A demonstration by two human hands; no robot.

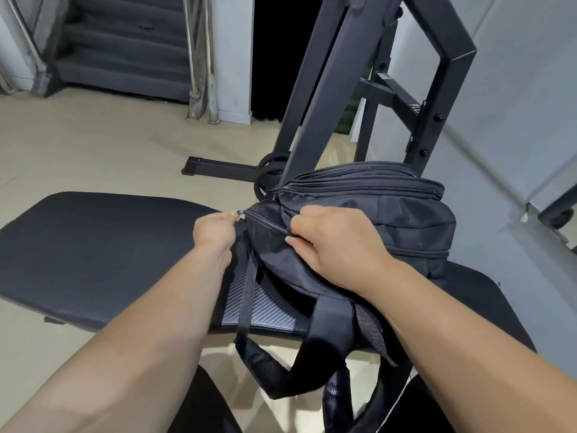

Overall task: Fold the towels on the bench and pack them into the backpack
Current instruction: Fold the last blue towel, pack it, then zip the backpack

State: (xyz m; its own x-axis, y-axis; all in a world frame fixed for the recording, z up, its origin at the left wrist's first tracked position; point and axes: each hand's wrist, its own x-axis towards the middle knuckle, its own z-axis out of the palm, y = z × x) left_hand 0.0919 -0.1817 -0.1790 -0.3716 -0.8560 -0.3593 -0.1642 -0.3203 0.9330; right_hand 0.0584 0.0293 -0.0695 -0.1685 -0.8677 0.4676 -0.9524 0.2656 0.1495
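While both hands work at the top of the backpack [390, 220], the left hand [215, 231] is closed in a pinch on the zipper pull [239, 213] at the left end of the zipper track [265, 223], fingers curled tight. Right hand [337, 248] is fisted on the black fabric beside the same zipper, fingertips [292, 242] tucked into the cloth near the other end of the visible track; forearm crosses over the bag's lower edge.

Backpack is black, lying on the right half of the bench [93, 251], top toward the camera's left, several zippered compartments stacked (upper ones look shut). Whether towels are inside cannot be told. Shoulder straps [327, 339] and a thin webbing strap [245, 295] hang off the bench's near edge toward the person.

Bench pad is black with a fine woven texture, left half bare. Behind the bag stands a black steel rack frame [337, 89] with bolts; white lettering on its crossbar [415, 109] is partly cut off and too small to read (maybe starts "FL"). No brand label legible on the backpack. A black weight plate [270, 175] leans at the frame's foot. Beige floor [93, 145], grey stairs [125, 42] at upper left, pale wall [515, 89] at right.
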